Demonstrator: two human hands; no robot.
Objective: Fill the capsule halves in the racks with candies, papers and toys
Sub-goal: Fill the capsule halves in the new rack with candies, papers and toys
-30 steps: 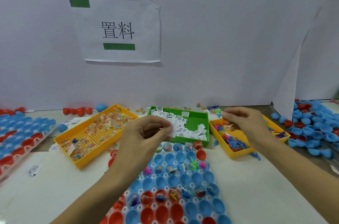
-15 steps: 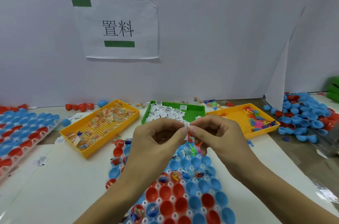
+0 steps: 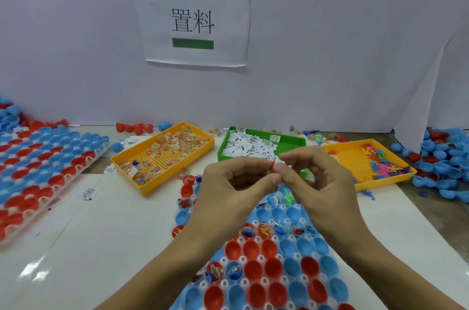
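Observation:
My left hand (image 3: pixel 236 182) and my right hand (image 3: pixel 319 177) meet fingertip to fingertip above the rack (image 3: pixel 266 271) of red and blue capsule halves. Between the fingertips sits a small white paper slip with a red toy piece (image 3: pixel 275 166), pinched by both hands. Some capsule halves in the rack hold toys; others are bare. Behind the hands stand a yellow tray of candies (image 3: pixel 165 155), a green tray of paper slips (image 3: pixel 253 147) and a yellow tray of toys (image 3: pixel 368 162).
A second rack (image 3: pixel 38 170) of red and blue halves lies at the left. Loose blue and red halves (image 3: pixel 444 162) are piled at the right. A few red halves (image 3: pixel 134 128) lie by the back wall, which carries a paper sign (image 3: pixel 193 22).
My right hand came from the toy tray to meet my left hand over the rack. Both hands now pinch the small pieces together, and the view has shifted slightly.

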